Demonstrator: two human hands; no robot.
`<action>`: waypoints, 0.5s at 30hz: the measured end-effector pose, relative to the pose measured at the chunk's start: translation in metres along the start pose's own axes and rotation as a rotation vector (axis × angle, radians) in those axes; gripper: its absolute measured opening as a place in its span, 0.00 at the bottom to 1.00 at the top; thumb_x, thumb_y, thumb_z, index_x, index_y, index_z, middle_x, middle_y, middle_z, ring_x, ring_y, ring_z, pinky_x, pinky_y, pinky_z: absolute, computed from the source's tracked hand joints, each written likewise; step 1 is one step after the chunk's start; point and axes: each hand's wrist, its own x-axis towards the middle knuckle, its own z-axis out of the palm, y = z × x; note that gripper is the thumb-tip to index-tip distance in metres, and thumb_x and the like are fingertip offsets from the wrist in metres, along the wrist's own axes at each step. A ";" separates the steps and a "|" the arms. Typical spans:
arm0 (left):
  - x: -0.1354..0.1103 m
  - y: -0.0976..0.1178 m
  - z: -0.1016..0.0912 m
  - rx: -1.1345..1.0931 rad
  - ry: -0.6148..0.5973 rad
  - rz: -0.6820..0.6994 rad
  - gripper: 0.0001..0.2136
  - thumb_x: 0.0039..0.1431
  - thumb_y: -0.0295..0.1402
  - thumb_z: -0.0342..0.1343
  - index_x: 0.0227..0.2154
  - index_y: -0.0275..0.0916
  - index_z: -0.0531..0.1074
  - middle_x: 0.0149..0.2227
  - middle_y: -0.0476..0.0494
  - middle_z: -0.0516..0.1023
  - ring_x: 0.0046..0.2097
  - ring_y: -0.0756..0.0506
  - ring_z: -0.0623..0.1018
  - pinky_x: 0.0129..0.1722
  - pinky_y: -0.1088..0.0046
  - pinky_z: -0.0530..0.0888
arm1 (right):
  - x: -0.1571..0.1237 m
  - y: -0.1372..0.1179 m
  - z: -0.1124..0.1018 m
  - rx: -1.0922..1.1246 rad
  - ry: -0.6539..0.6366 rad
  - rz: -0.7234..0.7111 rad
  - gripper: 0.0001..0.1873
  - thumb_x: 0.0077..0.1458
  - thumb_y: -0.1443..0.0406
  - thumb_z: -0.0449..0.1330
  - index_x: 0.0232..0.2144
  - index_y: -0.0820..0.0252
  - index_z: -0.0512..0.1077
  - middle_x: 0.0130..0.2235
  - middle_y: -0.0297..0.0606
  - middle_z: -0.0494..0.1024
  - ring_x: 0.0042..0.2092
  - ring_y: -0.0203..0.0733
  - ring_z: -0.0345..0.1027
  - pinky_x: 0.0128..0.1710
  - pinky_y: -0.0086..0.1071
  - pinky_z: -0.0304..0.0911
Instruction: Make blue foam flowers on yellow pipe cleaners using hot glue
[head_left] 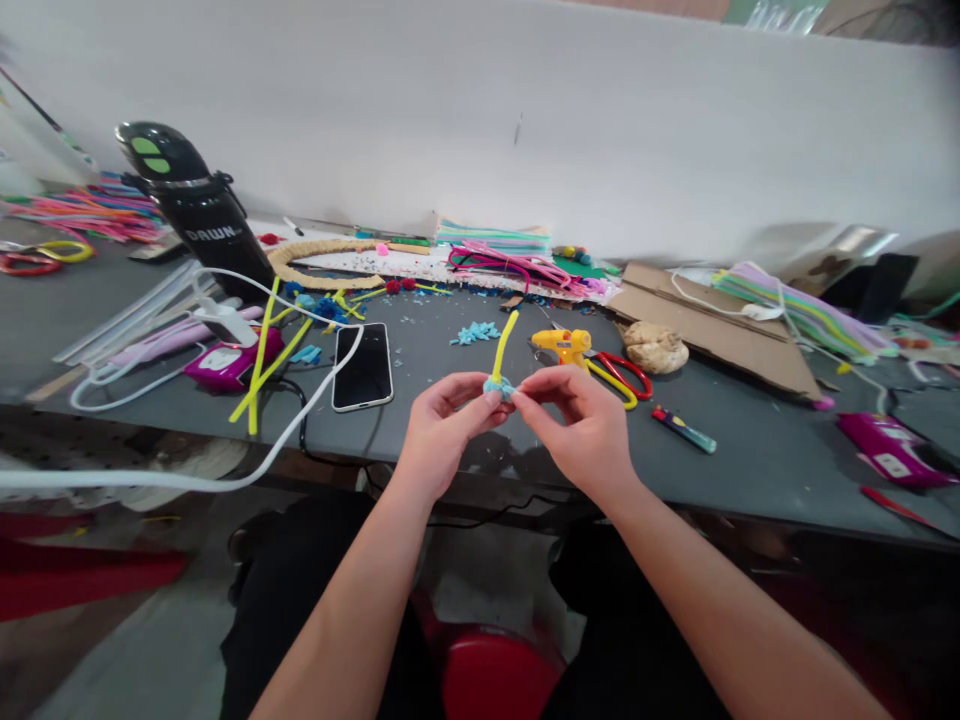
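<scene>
Both my hands meet over the front edge of the grey table [465, 345]. My left hand [442, 425] and my right hand [574, 420] pinch a small light-blue tuft [498, 386] between their fingertips. A yellow pipe cleaner [504, 345] rises from the tuft, tilting up and to the right. Just beyond my hands lie a yellow glue gun [564, 346] and red-and-yellow scissors [619, 375]. A black phone [363, 366] lies flat to the left of my left hand.
A black bottle [196, 205] stands at the back left with white cables [225, 320] and yellow pipe cleaners [262, 365] near it. Pink pipe cleaners [510, 265], cardboard [712, 325], a beige lump [655, 347], a lighter [684, 430] and magenta packs [889, 447] lie around. A red stool [495, 675] is below.
</scene>
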 end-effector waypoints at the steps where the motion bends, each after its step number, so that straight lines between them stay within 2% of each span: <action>1: 0.000 0.000 0.000 0.009 0.004 0.003 0.12 0.51 0.34 0.69 0.38 0.36 0.78 0.37 0.42 0.83 0.36 0.46 0.82 0.42 0.68 0.80 | 0.000 -0.001 0.001 -0.007 0.005 -0.008 0.06 0.55 0.62 0.65 0.35 0.55 0.73 0.36 0.37 0.78 0.37 0.40 0.74 0.41 0.36 0.74; 15: 0.000 -0.005 0.002 0.073 0.055 0.053 0.13 0.49 0.34 0.69 0.37 0.36 0.78 0.38 0.42 0.82 0.39 0.45 0.82 0.44 0.64 0.80 | -0.002 -0.004 0.003 -0.131 0.043 -0.042 0.09 0.55 0.64 0.64 0.31 0.55 0.66 0.31 0.33 0.74 0.34 0.39 0.74 0.36 0.33 0.71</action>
